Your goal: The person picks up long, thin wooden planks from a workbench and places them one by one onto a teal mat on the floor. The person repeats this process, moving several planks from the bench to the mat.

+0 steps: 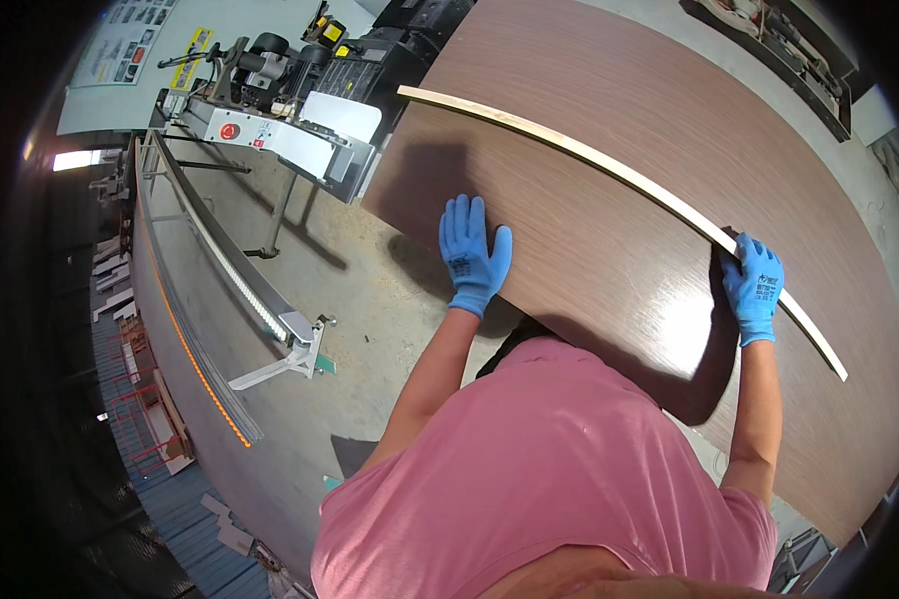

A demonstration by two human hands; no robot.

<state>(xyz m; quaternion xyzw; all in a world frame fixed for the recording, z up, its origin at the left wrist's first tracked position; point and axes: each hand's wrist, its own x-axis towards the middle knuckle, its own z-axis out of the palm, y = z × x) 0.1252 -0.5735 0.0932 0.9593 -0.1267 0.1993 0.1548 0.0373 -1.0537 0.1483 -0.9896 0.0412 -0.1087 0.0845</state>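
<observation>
My left hand (472, 252), in a blue work glove, lies flat near the edge of a large brown wood-grain board (579, 225). Its fingers are stretched out and point away from me, and nothing is in it. Farther right, my gloved right hand (755, 285) is closed over a long, narrow, pale wooden strip (579, 150). This strip lies slantwise across the board, from the far left down to the near right. Part of the strip is hidden under the right hand. Shadows of my arm and body fall on the board.
At the far left of the board stands a machine (280, 140) with a red button. A long metal roller rail (240, 270) on legs runs from it toward me. A black tray of tools (784, 55) lies beyond the board, and loose panels (235, 534) lie lower left.
</observation>
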